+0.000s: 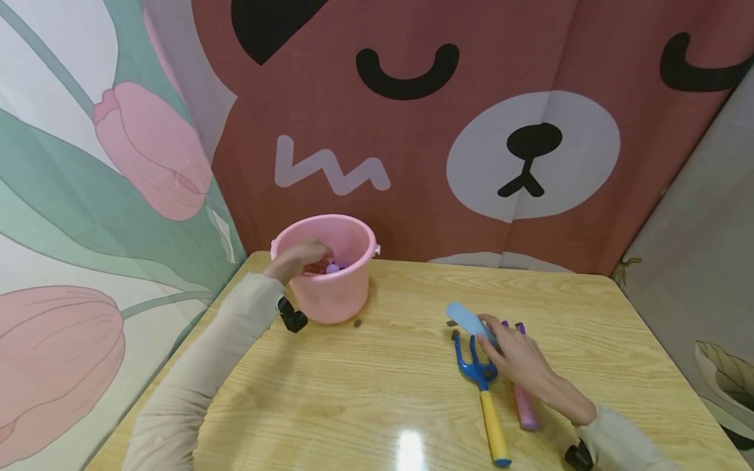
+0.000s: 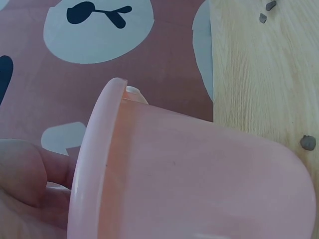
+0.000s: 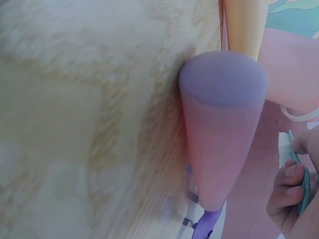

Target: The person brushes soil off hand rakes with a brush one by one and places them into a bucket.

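Note:
A pink bucket (image 1: 332,297) stands at the back left of the table. My left hand (image 1: 303,255) reaches over its rim, with the fingertips down inside. Close by those fingers a purple thing (image 1: 332,267) shows in the bucket; whether they hold it is hidden. In the left wrist view the bucket's wall (image 2: 199,174) covers most of the hand. My right hand (image 1: 521,356) grips a small light-blue brush (image 1: 468,319), whose white bristles (image 3: 284,149) show in the right wrist view. Beneath and beside this hand lie a blue garden fork (image 1: 477,371) with a yellow handle and a pink-handled purple tool (image 1: 525,409).
Small brown pebbles lie on the wooden table (image 1: 353,386), one (image 1: 357,323) by the bucket and others (image 1: 451,323) near the fork's tines. A bear-print cloth (image 1: 424,163) hangs behind the table; a tulip-print cloth (image 1: 159,150) hangs at the left.

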Motion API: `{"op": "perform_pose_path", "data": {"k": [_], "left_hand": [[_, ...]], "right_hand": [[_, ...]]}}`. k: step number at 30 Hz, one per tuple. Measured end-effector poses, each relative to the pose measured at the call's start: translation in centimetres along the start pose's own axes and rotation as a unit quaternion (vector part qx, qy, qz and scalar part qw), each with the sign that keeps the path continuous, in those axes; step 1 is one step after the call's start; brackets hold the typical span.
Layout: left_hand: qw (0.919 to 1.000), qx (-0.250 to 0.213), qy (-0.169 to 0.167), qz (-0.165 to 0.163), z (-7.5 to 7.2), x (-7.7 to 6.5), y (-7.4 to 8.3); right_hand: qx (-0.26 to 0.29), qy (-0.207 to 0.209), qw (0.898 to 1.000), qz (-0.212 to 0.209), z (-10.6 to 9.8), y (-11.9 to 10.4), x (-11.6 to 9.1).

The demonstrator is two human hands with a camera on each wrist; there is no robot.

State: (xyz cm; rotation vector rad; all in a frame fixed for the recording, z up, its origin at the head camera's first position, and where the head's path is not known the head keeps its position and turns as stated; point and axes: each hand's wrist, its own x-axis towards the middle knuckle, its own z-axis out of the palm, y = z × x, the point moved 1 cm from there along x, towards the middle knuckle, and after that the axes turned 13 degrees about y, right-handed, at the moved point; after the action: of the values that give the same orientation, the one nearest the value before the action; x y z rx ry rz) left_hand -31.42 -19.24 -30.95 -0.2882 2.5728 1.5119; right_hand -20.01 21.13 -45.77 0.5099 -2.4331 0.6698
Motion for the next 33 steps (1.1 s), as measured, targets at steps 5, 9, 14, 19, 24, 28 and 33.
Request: {"op": "perform_pose_path", "data": {"k": [5,9,14,19,24,28,33], "left_hand": [[0.9993,-0.003,-0.002,0.038,-0.2,-0.5,0.2],[0.9951,0.006,-0.013,0.098,-0.2,-0.7,0.2],[0.9876,0.008,0.006,0.157,0.1,-1.0,0.4],[0.9827,0.019,0.073,0.169,0.4,-1.5,0.9],[0.9835,-0.006,0.08,0.162,0.9,-2.0,1.4],[0.9825,-0.042,0.07,0.167,1.4,-2.2,1.7],[0.9787,-0.062,0.072,0.182,1.8,-2.4,1.8]], "right_hand": [[0.0,0.001,1.0,0.002,-0.1,-0.1,0.0],[-0.002,0.002,1.0,0.0,-0.1,-0.1,0.0],[-0.001,0.004,1.0,-0.001,-0.2,0.0,0.0],[-0.001,0.005,1.0,0.003,-0.3,0.1,0.1],[-0.001,-0.001,1.0,0.011,-0.4,0.4,0.2],[-0.004,-0.002,1.0,0.009,-0.6,0.5,0.1],[-0.004,-0.002,1.0,0.009,-1.0,0.5,0.1]]}}
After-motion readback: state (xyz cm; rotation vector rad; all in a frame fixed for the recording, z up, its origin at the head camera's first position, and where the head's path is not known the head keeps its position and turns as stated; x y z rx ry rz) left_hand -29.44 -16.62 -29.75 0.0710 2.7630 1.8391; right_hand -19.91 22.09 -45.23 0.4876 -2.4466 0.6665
